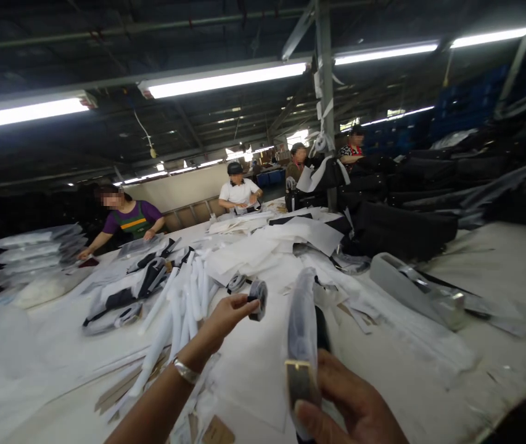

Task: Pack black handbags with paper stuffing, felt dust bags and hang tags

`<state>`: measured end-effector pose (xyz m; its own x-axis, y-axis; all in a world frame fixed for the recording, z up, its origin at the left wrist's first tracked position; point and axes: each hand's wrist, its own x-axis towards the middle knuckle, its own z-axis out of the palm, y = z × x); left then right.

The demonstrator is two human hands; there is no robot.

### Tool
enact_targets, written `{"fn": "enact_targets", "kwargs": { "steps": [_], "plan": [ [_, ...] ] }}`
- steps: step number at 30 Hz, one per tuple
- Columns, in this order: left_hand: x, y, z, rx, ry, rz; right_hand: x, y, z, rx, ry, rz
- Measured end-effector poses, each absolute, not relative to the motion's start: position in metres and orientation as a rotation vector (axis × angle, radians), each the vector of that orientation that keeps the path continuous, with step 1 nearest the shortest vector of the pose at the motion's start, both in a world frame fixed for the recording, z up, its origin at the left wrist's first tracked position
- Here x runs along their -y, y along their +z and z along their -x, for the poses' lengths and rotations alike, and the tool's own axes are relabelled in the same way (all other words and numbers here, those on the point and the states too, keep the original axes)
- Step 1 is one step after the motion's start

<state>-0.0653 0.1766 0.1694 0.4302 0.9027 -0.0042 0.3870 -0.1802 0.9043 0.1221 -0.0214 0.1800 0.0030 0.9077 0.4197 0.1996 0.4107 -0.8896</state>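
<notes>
Near the lower middle of the view, left hand (228, 316) stretched forward from a bare forearm, a metal bracelet (185, 371) at the wrist, palm turned inward. Thumb and fingertips pinched shut on a small coiled roll of dark strap (259, 298), held upright above the table (498, 259). Lower right, right hand (353, 401) close to the camera, fingers curled and thumb pressed against a bagged dark item (303, 327) with a brass-coloured buckle end (300, 381); grip closed, item held upright and slightly tilted, its top reaching level with the roll. Roll and bagged item near each other but apart.

Below and beyond both hands, a long white-covered table strewn with loose white paper sheets (290, 237), a fan of white paper-wrapped tubes (184, 302) left of the left hand, and plastic-bagged dark goods (124, 293) farther left. Right of centre, a grey tape dispenser (417, 290), possibly, though blurred. Behind it, stacks of black bags (401, 225).

Along the far edge, several other people seated or leaning at the table, one in a purple top (131, 216), one in white (238, 192). Overhead, fluorescent strip lights (228, 80) under a dark factory roof.
</notes>
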Motion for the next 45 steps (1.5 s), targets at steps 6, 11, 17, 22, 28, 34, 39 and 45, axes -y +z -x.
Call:
{"fn": "enact_targets", "kwargs": {
  "steps": [6,11,17,22,28,34,39,45],
  "plan": [
    [-0.092,0.225,0.026,-0.870,0.523,-1.573,0.025,0.181,-0.114,1.515,0.499,1.125],
    [-0.072,0.244,0.018,-0.799,0.452,-1.482,0.025,0.182,-0.113,1.545,0.309,1.138],
    [-0.069,0.260,0.023,-0.739,0.456,-1.405,0.020,0.173,-0.113,1.508,0.058,1.130],
    [-0.064,0.263,0.020,-0.728,0.528,-1.299,0.017,0.168,-0.112,1.534,-0.121,1.125],
    [-0.061,0.260,0.023,-0.768,0.556,-1.127,0.017,0.174,-0.113,1.568,-0.243,1.181],
    [-0.053,0.265,0.022,-0.800,0.563,-1.388,0.025,0.167,-0.127,1.604,-0.085,1.007],
    [-0.069,0.263,0.025,-0.893,0.589,-1.466,0.006,0.123,-0.198,1.422,0.082,1.403],
    [-0.094,0.270,0.025,-0.929,0.634,-1.483,-0.052,0.057,-0.284,1.480,0.117,2.071]
  ]
}}
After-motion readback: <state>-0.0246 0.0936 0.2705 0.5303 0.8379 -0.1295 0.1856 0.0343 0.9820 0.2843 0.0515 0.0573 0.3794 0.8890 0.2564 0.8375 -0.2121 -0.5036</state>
